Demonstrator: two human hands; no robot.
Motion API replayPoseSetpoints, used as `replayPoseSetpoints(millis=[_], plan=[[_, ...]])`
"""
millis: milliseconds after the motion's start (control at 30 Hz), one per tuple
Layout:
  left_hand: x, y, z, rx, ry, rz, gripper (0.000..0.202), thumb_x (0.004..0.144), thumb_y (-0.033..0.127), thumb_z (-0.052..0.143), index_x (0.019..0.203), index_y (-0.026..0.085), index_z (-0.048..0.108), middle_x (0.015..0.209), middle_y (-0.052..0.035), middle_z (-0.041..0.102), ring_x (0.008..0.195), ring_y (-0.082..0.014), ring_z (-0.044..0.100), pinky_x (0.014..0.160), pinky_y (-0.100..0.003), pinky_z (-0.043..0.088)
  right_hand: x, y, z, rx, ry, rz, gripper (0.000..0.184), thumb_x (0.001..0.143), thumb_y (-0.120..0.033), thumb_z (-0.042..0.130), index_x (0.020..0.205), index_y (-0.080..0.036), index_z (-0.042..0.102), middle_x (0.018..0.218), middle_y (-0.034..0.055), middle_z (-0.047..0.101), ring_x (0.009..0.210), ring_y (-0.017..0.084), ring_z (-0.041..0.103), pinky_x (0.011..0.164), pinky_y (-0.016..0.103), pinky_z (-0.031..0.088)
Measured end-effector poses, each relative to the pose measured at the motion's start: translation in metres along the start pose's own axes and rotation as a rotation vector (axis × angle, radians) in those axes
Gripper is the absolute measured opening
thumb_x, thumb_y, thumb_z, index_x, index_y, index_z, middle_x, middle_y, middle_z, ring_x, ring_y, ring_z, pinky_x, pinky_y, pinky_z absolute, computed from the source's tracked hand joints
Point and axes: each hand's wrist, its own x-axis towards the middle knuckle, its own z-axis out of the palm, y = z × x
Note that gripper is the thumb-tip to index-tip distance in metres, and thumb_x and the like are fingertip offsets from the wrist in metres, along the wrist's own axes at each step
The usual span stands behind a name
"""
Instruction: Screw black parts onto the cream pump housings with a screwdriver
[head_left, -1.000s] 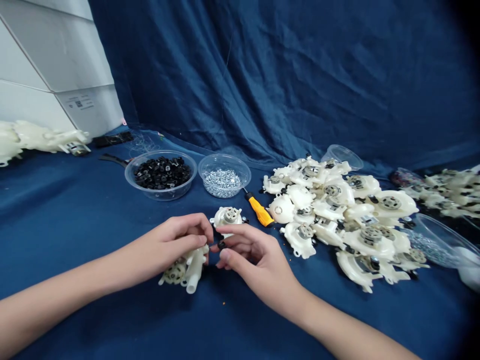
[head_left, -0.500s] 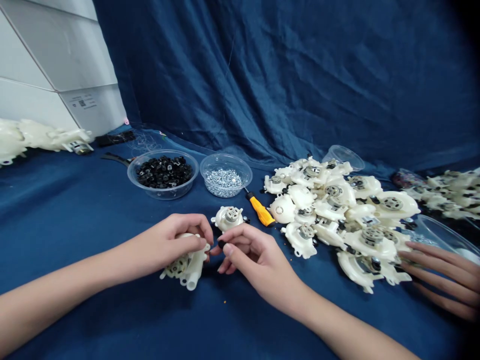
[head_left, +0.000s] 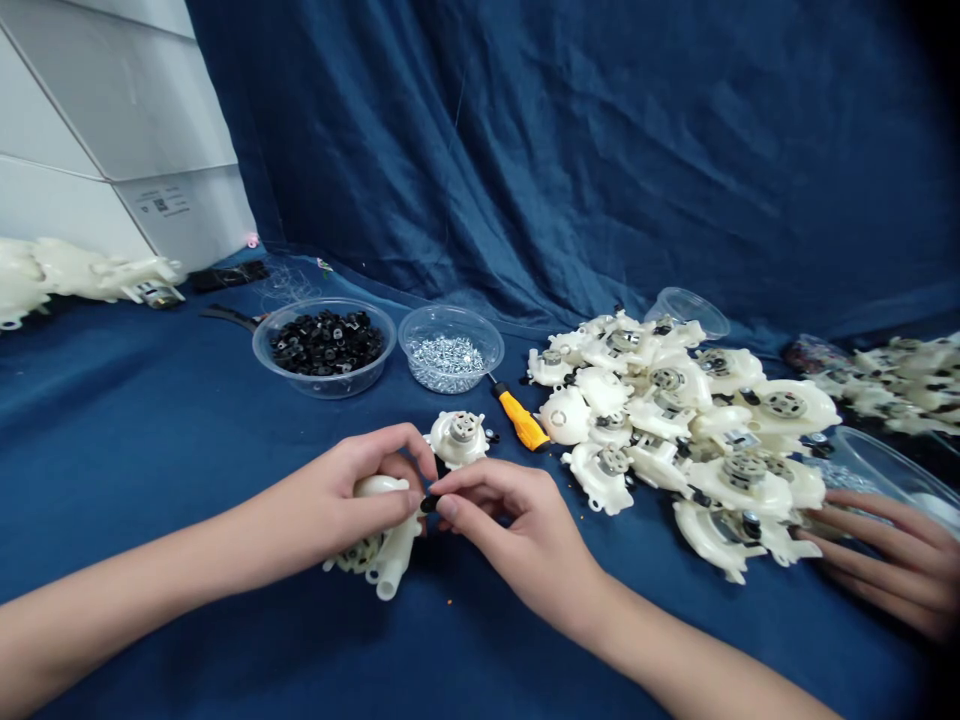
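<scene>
My left hand (head_left: 360, 495) is closed around a cream plastic motor housing (head_left: 391, 562), its tube end pointing down toward me. Between the thumb and forefinger of my right hand (head_left: 510, 520) is a small black rubber grommet (head_left: 429, 504), at the right edge of that housing. Whether the grommet is seated on the housing I cannot tell, since fingers cover the spot. Just beyond my hands lies another cream housing (head_left: 459, 438) with a round metal motor. An orange-handled screwdriver (head_left: 523, 418) rests to the right of it.
Behind my hands stand a clear bowl of black grommets (head_left: 327, 345) and a clear bowl of screws (head_left: 450, 352). A large pile of cream housings (head_left: 675, 410) spreads to the right, where another person's hand (head_left: 892, 550) reaches in. White boxes (head_left: 120, 120) stand at back left.
My right hand has brought the black grommet up against the housing's edge. My left hand has tilted the housing slightly, its tube end shifting a little lower. The other person's hand has moved slightly.
</scene>
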Motion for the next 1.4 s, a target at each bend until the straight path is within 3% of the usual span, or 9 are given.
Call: replayPoseSetpoints(millis=[233,533,667,800,933,1133,1400], plan=[[0.0,0.003,0.001,0.068,0.033,0.036,0.016,0.09,0.036,0.061,0.098,0.021,0.058,0.083,0.0031,0.065,0.075,-0.0119,0.054,0.07,-0.022,0.043,-0.001,0.0,0.0,-0.072,0.0,-0.07,0.013,0.095,-0.029,0.071,0.101,-0.023,0.079,0.092,0.0026,0.076,0.079,0.016,0.072,0.071,0.027,0.056],[-0.015,0.008,0.01,0.21,0.039,0.039,0.033,0.082,0.038,0.071,0.106,0.024,0.053,0.095,0.0006,0.063,0.076,-0.0126,0.059,0.067,-0.023,0.049,-0.003,-0.003,0.001,-0.119,0.022,-0.114,0.011,0.095,-0.029,0.072,0.101,-0.024,0.079,0.095,0.0025,0.075,0.082,0.016,0.071,0.074,0.027,0.057],[-0.018,0.006,0.013,0.438,0.188,0.212,0.029,0.08,0.031,0.07,0.105,0.023,0.056,0.088,0.0019,0.066,0.068,-0.0098,0.057,0.064,-0.021,0.045,-0.004,-0.001,0.001,-0.096,0.044,-0.156,0.012,0.092,-0.025,0.075,0.103,-0.022,0.078,0.096,0.0018,0.076,0.082,0.014,0.073,0.077,0.025,0.06],[-0.018,-0.001,0.011,0.618,0.183,0.445,0.024,0.085,0.026,0.067,0.106,0.023,0.056,0.085,0.0042,0.066,0.064,-0.007,0.057,0.06,-0.018,0.043,-0.004,-0.001,0.001,-0.14,0.066,-0.265,0.009,0.09,-0.019,0.075,0.099,-0.018,0.077,0.092,0.0034,0.076,0.079,0.014,0.073,0.074,0.024,0.06],[-0.019,-0.005,0.011,0.696,0.238,0.575,0.027,0.087,0.021,0.064,0.111,0.026,0.053,0.087,0.005,0.067,0.067,-0.0068,0.058,0.061,-0.018,0.044,-0.004,-0.002,0.001,-0.173,0.076,-0.326,0.01,0.09,-0.017,0.076,0.099,-0.015,0.077,0.089,0.0046,0.076,0.078,0.013,0.072,0.073,0.023,0.059],[-0.019,-0.006,0.013,0.746,0.252,0.597,0.028,0.088,0.013,0.058,0.112,0.026,0.051,0.093,0.004,0.067,0.077,-0.0074,0.062,0.069,-0.017,0.047,-0.005,-0.002,0.0,-0.198,0.085,-0.38,0.011,0.089,-0.016,0.076,0.1,-0.015,0.077,0.088,0.0046,0.075,0.076,0.013,0.071,0.071,0.023,0.059],[-0.017,-0.009,0.012,0.746,0.262,0.6,0.026,0.089,0.013,0.058,0.11,0.026,0.051,0.091,0.0051,0.068,0.072,-0.0065,0.061,0.066,-0.017,0.046,-0.002,-0.001,0.001,-0.156,0.086,-0.353,0.016,0.085,-0.013,0.078,0.101,-0.015,0.077,0.093,0.0051,0.076,0.079,0.013,0.073,0.073,0.023,0.062]])
